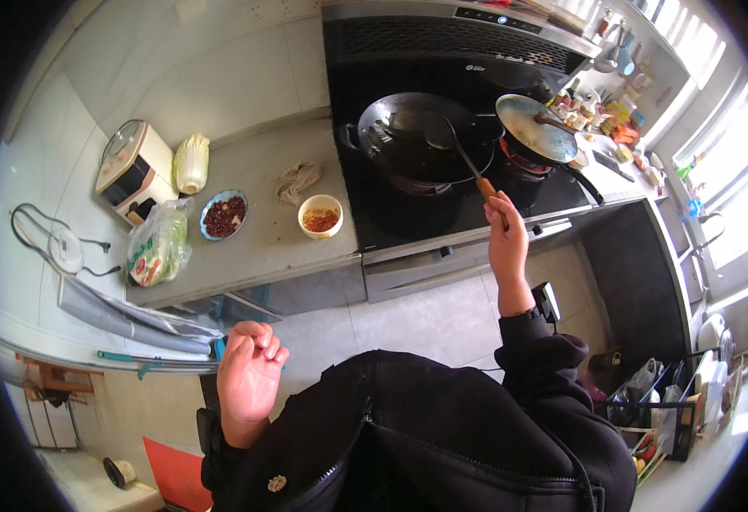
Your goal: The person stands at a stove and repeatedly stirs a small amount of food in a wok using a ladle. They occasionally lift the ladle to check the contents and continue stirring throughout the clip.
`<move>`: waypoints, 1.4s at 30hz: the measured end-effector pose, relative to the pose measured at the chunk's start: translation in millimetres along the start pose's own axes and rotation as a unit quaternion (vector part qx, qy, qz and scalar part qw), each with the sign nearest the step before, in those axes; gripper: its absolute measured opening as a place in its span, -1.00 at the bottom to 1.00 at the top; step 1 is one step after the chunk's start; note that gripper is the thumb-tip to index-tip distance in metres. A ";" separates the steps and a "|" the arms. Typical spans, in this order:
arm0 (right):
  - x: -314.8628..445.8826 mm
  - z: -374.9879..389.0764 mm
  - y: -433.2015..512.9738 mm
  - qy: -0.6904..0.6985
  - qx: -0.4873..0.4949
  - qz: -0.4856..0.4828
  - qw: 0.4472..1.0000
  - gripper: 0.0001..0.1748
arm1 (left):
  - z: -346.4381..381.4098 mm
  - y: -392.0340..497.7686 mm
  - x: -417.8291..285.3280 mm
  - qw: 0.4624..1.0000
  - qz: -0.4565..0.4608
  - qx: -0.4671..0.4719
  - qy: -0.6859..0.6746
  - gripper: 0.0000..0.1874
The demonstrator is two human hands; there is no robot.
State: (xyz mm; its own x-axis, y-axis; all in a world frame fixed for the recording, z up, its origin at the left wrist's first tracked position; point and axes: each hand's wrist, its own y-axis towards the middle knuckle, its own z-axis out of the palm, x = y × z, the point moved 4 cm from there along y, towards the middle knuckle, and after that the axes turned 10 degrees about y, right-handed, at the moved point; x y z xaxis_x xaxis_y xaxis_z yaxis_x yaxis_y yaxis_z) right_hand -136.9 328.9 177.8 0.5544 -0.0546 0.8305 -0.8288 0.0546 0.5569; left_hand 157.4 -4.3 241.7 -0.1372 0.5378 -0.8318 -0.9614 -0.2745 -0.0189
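My right hand (508, 240) grips the wooden handle of a metal ladle (467, 157). The ladle's bowl rests low inside a dark wok (399, 137) on the left burner. Liquid in the wok cannot be made out for certain. My left hand (250, 377) is raised near my body, fingers loosely curled, holding nothing. On the counter left of the hob stand a bowl of reddish-yellow seasoning (321, 217) and a blue-rimmed plate of dark red pieces (223, 216). A lidded frying pan (534, 131) sits on the right burner.
A crumpled cloth (298, 181), a napa cabbage (191, 163), bagged vegetables (159, 243) and a rice cooker (134, 166) occupy the left counter (265, 243). Seasoning bottles (582, 115) and a knife (612, 164) lie right of the hob. The range hood (451, 45) overhangs the back.
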 end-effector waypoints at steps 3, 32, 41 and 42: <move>-0.2 0.7 -0.5 -0.011 0.018 0.022 1.000 -0.75 | -2.3 -0.9 0.3 1.000 -0.006 0.000 -0.012 -0.82; -0.2 15.5 -2.9 0.020 0.003 0.052 0.998 -0.75 | -23.8 5.0 -0.8 0.999 -0.014 -0.011 -0.037 -0.84; -12.1 19.3 5.0 -0.041 0.019 0.028 0.999 -0.76 | -31.7 9.8 -1.4 0.998 -0.024 -0.015 -0.050 -0.85; -12.7 20.4 7.5 -0.059 0.021 0.017 0.998 -0.76 | -32.5 10.8 -1.4 0.998 -0.025 -0.015 -0.052 -0.85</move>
State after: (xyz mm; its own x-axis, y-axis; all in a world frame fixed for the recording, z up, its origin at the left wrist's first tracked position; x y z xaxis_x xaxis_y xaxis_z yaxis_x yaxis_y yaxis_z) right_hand -151.7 309.7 171.1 0.5154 -0.1714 0.8396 -0.8507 0.0158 0.5255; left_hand 155.0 -33.9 224.6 -0.1140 0.6306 -0.7677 -0.9604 -0.2676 -0.0772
